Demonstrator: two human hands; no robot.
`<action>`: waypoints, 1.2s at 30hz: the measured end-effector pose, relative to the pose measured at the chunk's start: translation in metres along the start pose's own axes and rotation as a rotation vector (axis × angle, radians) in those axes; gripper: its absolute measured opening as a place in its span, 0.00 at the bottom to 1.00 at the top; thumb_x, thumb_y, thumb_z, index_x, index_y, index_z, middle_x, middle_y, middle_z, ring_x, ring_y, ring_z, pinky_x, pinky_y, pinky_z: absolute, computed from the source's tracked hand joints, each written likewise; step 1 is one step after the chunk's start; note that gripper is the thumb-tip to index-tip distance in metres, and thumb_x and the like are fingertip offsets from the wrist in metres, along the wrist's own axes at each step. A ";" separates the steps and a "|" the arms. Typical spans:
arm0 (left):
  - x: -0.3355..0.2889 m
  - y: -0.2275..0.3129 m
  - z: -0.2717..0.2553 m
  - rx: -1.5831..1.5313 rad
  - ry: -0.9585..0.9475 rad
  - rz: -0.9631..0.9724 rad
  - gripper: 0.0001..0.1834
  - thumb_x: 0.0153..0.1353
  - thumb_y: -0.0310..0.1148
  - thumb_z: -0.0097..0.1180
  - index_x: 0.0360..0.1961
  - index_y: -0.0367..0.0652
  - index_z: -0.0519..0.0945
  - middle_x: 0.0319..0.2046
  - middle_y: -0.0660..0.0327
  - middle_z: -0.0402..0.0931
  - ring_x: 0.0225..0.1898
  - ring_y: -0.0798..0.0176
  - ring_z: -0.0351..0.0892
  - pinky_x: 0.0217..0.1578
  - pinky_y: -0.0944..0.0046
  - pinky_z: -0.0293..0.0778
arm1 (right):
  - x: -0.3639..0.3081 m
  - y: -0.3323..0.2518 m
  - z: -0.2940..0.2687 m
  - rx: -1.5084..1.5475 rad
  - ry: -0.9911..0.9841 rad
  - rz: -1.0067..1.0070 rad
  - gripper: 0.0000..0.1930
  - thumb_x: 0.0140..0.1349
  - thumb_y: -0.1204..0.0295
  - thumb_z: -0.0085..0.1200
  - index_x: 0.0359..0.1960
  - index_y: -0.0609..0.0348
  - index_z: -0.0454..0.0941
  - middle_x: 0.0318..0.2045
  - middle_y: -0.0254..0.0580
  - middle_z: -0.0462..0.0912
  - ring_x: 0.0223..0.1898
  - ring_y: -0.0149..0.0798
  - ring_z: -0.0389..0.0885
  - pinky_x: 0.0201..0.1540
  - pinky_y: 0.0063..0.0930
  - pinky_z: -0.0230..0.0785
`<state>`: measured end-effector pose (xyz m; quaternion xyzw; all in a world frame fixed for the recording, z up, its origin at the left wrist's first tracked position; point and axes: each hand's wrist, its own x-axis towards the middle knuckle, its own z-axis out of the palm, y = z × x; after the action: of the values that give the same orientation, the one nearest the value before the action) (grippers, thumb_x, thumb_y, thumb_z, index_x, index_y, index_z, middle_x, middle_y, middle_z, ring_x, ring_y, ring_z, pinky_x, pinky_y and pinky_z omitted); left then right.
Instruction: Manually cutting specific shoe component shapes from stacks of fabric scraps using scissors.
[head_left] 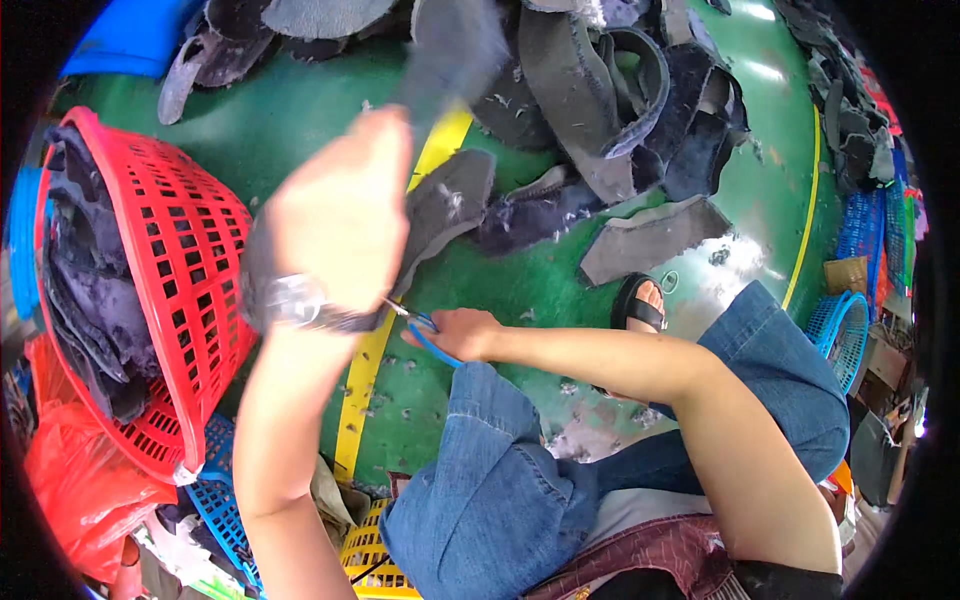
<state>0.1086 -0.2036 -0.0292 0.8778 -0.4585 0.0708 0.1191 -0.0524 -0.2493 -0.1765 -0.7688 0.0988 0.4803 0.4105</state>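
Observation:
My left hand (pixel 345 215), a watch on its wrist, is raised in front of me and smeared by motion. It grips a blurred dark grey strip of material (pixel 455 60) that points away from me. Lower down, close to my knee, my right hand (pixel 465 332) is closed round the blue handles of a pair of scissors (pixel 432 348). Their metal part reaches toward my left wrist, and the tips are hidden behind it. Just beyond the scissors a grey cut piece (pixel 450 200) lies on the floor across a yellow line.
A heap of dark grey pieces (pixel 590 100) spreads over the green floor (pixel 290 100) ahead. On the left a red basket (pixel 180 230) leans, filled with dark pieces. A blue basket (pixel 838 325) stands at right, a yellow one (pixel 365 550) beside my leg. Lint scraps litter the floor.

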 end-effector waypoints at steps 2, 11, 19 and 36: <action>-0.018 0.007 0.064 0.329 0.084 0.222 0.16 0.47 0.29 0.47 0.40 0.39 0.72 0.36 0.56 0.75 0.28 0.62 0.74 0.27 0.63 0.71 | 0.001 -0.004 0.000 0.064 0.041 -0.019 0.42 0.50 0.31 0.28 0.36 0.63 0.73 0.31 0.56 0.77 0.35 0.53 0.77 0.37 0.42 0.68; -0.078 0.006 0.150 0.083 0.059 -0.283 0.20 0.48 0.25 0.45 0.46 0.37 0.70 0.44 0.51 0.73 0.35 0.57 0.76 0.32 0.63 0.75 | -0.085 0.090 -0.027 0.249 0.025 0.084 0.40 0.50 0.32 0.31 0.28 0.64 0.72 0.22 0.45 0.75 0.25 0.40 0.75 0.29 0.36 0.66; -0.076 0.019 0.191 0.271 -0.236 -0.382 0.34 0.45 0.30 0.52 0.57 0.45 0.59 0.52 0.48 0.63 0.47 0.49 0.68 0.41 0.51 0.70 | -0.052 0.091 -0.066 0.925 0.068 0.088 0.35 0.51 0.34 0.35 0.32 0.58 0.69 0.17 0.35 0.69 0.18 0.31 0.70 0.22 0.23 0.63; -0.171 -0.016 0.080 -0.009 -0.533 -0.593 0.21 0.46 0.24 0.48 0.45 0.43 0.71 0.26 0.54 0.76 0.23 0.51 0.76 0.23 0.55 0.72 | -0.049 0.044 -0.029 0.888 -0.071 0.111 0.33 0.51 0.34 0.38 0.27 0.57 0.68 0.15 0.29 0.65 0.15 0.26 0.65 0.18 0.20 0.60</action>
<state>0.0255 -0.0824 -0.1483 0.9592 -0.2004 -0.1988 0.0150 -0.0828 -0.3103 -0.1539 -0.4947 0.3222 0.4388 0.6774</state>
